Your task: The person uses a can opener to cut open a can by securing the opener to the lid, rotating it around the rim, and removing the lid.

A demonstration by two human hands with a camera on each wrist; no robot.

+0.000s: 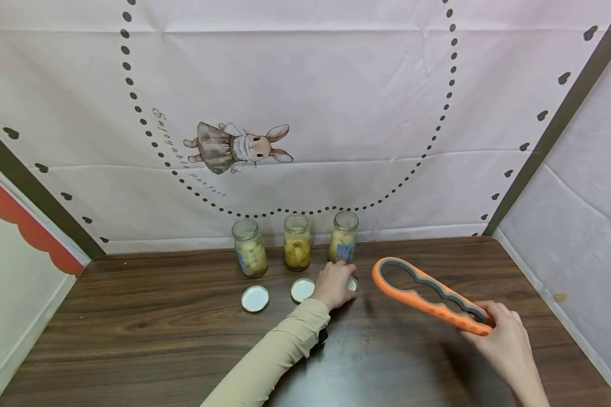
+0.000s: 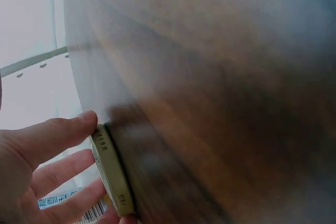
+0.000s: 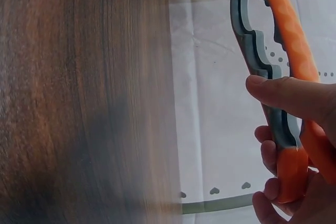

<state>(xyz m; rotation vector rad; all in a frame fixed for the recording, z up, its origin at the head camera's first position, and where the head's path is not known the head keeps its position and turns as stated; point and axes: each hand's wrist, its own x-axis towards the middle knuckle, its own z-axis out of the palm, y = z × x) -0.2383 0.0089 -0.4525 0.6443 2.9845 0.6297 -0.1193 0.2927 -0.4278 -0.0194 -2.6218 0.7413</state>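
My left hand (image 1: 334,285) is down at the table in front of the right jar (image 1: 344,237). Its thumb and fingers grip a jar lid (image 2: 113,174) by the rim, and the lid's white inside (image 1: 352,283) shows past the fingers in the head view. Over the table's right side, my right hand (image 1: 504,339) holds an orange and grey jar opener (image 1: 422,305) by its handle end, the large loop pointing toward the jars. In the right wrist view the thumb lies across the opener's grey inner edge (image 3: 257,59).
Two more uncapped glass jars, the left one (image 1: 251,254) and the middle one (image 1: 297,249), stand along the back with pale chunks inside. Two lids, a left one (image 1: 255,298) and a middle one (image 1: 302,290), lie white side up on the wooden table (image 1: 158,328). A printed cloth (image 1: 336,113) hangs behind.
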